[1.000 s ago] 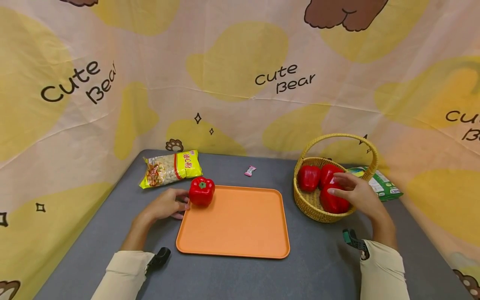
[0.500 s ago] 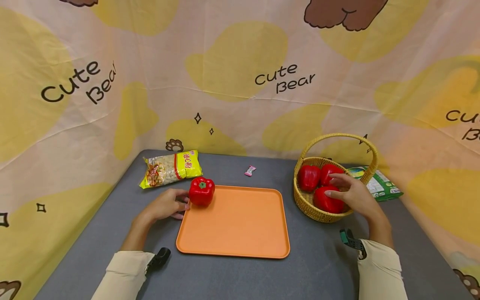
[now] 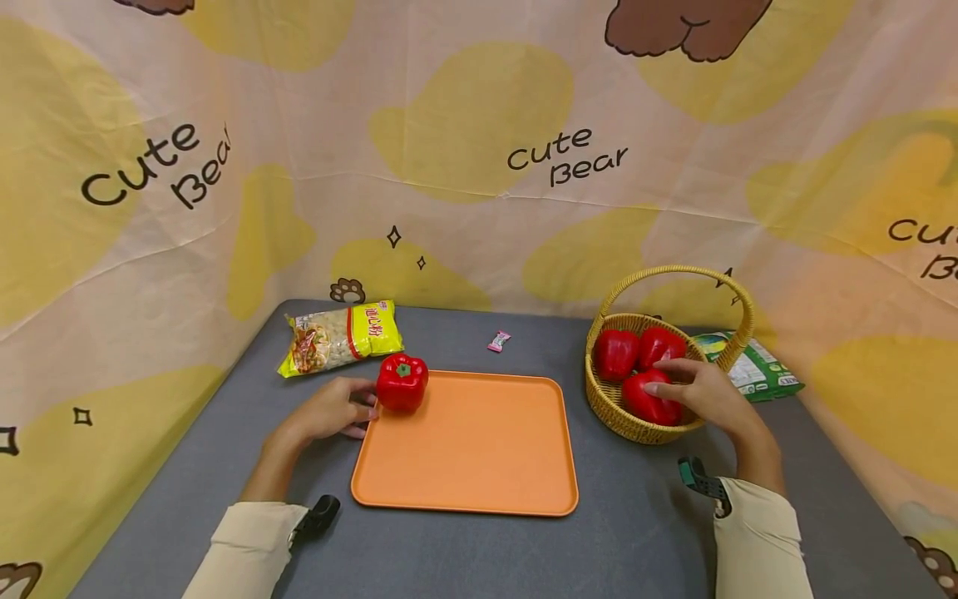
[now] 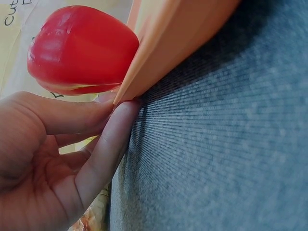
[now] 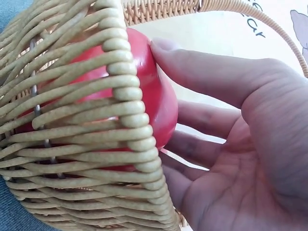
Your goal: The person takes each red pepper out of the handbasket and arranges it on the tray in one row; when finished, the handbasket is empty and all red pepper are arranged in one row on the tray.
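An orange tray [image 3: 471, 449] lies on the grey table, with one red bell pepper [image 3: 402, 385] upright at its far left corner. My left hand [image 3: 329, 408] pinches the tray's left rim between thumb and fingers, just below that pepper, as the left wrist view shows. On the right stands a wicker basket [image 3: 636, 428] holding three red bell peppers. Around the front bell pepper [image 3: 645, 402] my right hand [image 3: 707, 395] curls, thumb on its near side and fingers on the far side. The right wrist view shows the thumb [image 5: 192, 72] against it; some fingertips are hidden.
A yellow bag of pasta [image 3: 340, 337] lies behind the tray at the left. A small pink wrapped candy [image 3: 498, 341] is at the back middle. Partly behind the basket lies a green packet [image 3: 767, 373]. The basket's tall handle [image 3: 677, 270] arches over the peppers.
My right hand has moved slightly left and its fingers have closed in on the front bell pepper, which has shifted left inside the basket. The left hand and the tray have stayed still.
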Tool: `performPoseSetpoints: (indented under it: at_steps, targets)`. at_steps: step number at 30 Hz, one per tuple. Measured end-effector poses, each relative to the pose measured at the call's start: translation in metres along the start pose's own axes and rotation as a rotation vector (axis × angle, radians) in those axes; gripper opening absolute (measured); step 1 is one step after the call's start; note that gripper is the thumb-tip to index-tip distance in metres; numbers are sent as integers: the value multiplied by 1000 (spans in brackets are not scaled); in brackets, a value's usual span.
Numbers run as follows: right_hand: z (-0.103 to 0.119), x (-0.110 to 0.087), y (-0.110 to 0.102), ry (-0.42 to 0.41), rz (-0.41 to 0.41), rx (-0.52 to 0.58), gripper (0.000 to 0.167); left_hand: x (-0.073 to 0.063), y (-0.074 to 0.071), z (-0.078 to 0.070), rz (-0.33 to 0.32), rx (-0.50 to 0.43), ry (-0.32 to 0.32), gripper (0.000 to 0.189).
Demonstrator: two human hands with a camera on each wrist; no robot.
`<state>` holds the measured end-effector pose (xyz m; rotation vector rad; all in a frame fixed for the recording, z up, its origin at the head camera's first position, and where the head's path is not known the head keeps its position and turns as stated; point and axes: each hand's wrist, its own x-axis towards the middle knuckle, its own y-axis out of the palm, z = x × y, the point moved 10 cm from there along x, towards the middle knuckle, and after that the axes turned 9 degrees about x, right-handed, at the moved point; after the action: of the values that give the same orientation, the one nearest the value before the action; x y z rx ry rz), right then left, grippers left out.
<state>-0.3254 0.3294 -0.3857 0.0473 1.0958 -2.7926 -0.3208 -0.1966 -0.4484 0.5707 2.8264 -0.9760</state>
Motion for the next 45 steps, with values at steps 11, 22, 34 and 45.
performPoseSetpoints:
  at_steps: [11, 22, 34, 45]
  targets:
    - [2, -1, 6, -58, 21, 123, 61, -2, 2, -1, -4, 3, -3, 52]
    - [7, -2, 5, -78, 19, 124, 70, -4, 1, -2, -4, 10, 0, 52]
    - [38, -16, -11, -141, -46, 176, 76, -1, 0, 2, -7, 12, -11, 51]
    - [72, -34, -19, -217, -90, 257, 71, -1, 0, 1, -3, 20, -16, 51]
